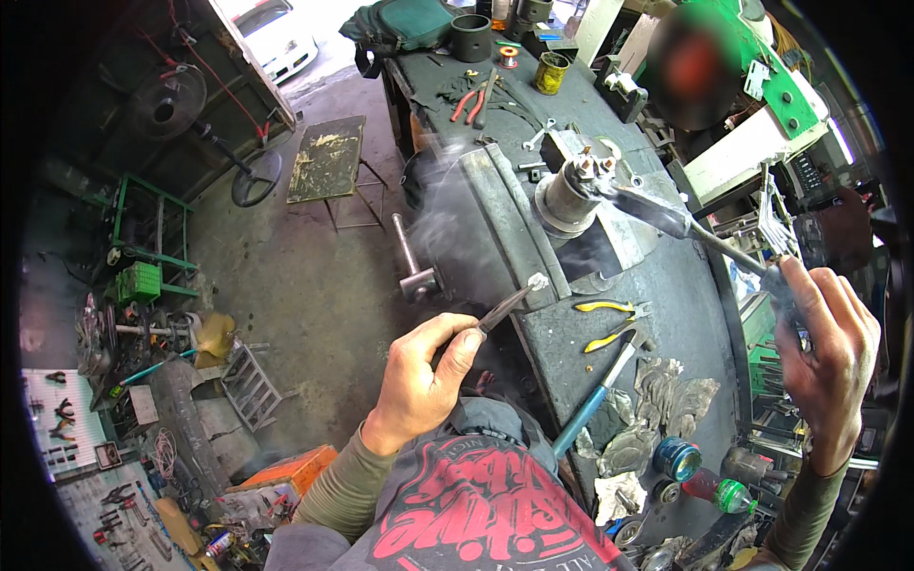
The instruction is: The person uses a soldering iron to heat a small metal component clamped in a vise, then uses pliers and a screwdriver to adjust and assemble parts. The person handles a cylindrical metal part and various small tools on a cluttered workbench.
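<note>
My left hand [419,381] is closed on slim metal tweezers [500,309], with a small whitish lump [537,282] at their tip, over the bench's edge. My right hand [826,347] grips a long iron-like tool [719,245]; its rod and dark head reach left toward a metal cylinder [566,206] with brass-coloured studs on top, near the middle of the bench. I cannot tell whether the head touches it. Pale smoke drifts left of the cylinder. Between my hands lie yellow-handled pliers [605,344] and a hammer [595,400] with a blue handle.
The dark bench [438,90] carries red-handled pliers [466,105], cans, a green bag [400,24], crumpled scraps and bottles [678,460]. A small table [324,162], pedestal fan [171,103] and metal ladder-like frame [252,390] stand on the left. A car [276,38] shows outside.
</note>
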Demonstrator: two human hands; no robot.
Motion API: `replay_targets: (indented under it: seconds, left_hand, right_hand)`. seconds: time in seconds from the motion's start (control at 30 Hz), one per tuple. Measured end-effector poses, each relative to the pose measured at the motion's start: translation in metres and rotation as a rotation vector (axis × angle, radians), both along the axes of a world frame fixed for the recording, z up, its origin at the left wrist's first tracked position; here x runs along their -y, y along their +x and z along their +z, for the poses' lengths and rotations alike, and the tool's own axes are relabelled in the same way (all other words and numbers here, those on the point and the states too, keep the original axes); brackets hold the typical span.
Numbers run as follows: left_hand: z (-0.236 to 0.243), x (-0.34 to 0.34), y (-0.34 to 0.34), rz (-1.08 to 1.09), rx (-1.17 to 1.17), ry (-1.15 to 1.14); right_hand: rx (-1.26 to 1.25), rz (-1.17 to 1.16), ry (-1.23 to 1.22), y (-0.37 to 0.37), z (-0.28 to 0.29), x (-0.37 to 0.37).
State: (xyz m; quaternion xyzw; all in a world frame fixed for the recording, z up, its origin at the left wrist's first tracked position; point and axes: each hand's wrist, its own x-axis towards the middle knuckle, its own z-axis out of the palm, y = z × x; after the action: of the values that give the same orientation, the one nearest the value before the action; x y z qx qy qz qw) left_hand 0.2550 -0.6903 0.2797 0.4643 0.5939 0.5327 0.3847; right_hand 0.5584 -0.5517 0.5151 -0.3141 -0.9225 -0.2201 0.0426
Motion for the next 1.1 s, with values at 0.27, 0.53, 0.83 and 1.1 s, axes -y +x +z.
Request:
replay_targets:
  seconds: [0.27,0.53,0.83,1.1]
  left_hand:
    - [0.002,-0.003,-0.002,0.004,0.05,0.002]
    - [0.001,0.0,-0.004,-0.033,0.016,-0.046]
    - [0.014,-0.006,0.005,-0.008,0.071,-0.103]
    - [0.032,-0.011,0.014,-0.051,0.104,-0.123]
  right_hand:
    - [0.036,-0.024,0.021,0.007,-0.002,0.002]
    - [-0.039,-0.034,-0.032,0.006,-0.003,0.002]
    - [-0.041,-0.034,-0.015,0.011,-0.006,0.001]
    - [-0.054,-0.028,0.009,0.015,-0.008,-0.001]
